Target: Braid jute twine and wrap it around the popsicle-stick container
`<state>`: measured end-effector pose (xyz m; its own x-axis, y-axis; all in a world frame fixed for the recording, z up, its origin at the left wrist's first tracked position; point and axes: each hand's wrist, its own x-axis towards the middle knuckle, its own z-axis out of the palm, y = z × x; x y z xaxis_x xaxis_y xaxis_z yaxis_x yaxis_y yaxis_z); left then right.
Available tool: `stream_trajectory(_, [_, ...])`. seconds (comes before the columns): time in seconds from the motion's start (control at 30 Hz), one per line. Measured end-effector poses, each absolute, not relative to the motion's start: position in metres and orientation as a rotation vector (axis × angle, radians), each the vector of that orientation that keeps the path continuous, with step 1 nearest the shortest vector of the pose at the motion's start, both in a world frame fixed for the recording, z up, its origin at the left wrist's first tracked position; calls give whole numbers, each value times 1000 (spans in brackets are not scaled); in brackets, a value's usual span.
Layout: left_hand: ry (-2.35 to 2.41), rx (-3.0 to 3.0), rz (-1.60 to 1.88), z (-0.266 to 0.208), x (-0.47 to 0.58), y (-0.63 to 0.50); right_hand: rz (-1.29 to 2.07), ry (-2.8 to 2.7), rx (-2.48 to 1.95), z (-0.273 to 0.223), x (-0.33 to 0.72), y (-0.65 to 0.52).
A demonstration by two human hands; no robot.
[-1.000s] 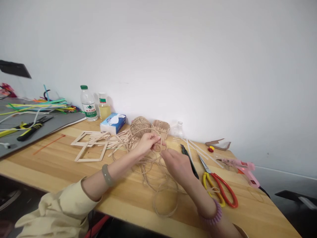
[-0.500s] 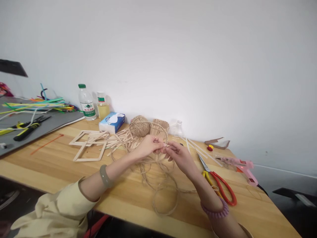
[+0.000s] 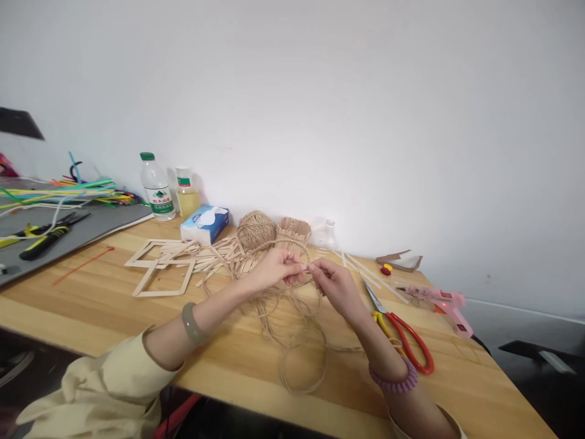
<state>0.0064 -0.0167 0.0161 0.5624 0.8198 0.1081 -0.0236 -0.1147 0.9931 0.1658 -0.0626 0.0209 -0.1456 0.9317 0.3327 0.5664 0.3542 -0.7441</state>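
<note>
Right hand (image 3: 338, 291) raised to meet left hand (image 3: 275, 268) at the strand (image 3: 292, 242)

Compared with one second earlier, the right hand has come up level with the left, and the left fingertips sit slightly lower. Both sets of fingertips now converge to the right of, and nearer the wearer than, the ball of twine (image 3: 256, 229). Assessment: control of the strand is now concentrated at one point, consistent with close two-handed finger work.

Grip status: the left grip pinches the strand between thumb and fingers; the right grip pinches it just beside. Which ply each holds cannot be told.

Location: the strand arcs from in front of the ball, rightward to the hands, clear of the counter (image 3: 237, 360) at the pinch. Loose coils (image 3: 264, 312) lie in front of the ball. A small wooden box (image 3: 293, 228) stands just right of it, flat sticks (image 3: 214, 259) lie left, and scissors (image 3: 388, 316) rest well to the right, unheld.
</note>
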Motion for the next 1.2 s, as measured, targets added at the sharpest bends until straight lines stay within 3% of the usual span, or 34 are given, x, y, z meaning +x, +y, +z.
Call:
stream_trajectory(0.27, [447,985,805,14,5,-22,444,-1737,-1217,16,164,-62])
stream_trajectory(0.4, [601,1385,818,12,7,-22,532,-1670,-1217,10,164,-59])
stream_trajectory(0.67, [877,2588,1335,5,9,-31,979,-1397,-1116,7,160,-53])
stream_trajectory(0.83, [960,2807,1354,-3,7,-27,1080,-1383,-1087,5,152,-56])
stream_trajectory(1.0, [830,2983,1317,-10,7,-25,962,-1410,-1118,3,155,-55])
stream_trajectory(1.2, [975,2417,1317,10,5,-34,728,-1578,-1244,6,159,-56])
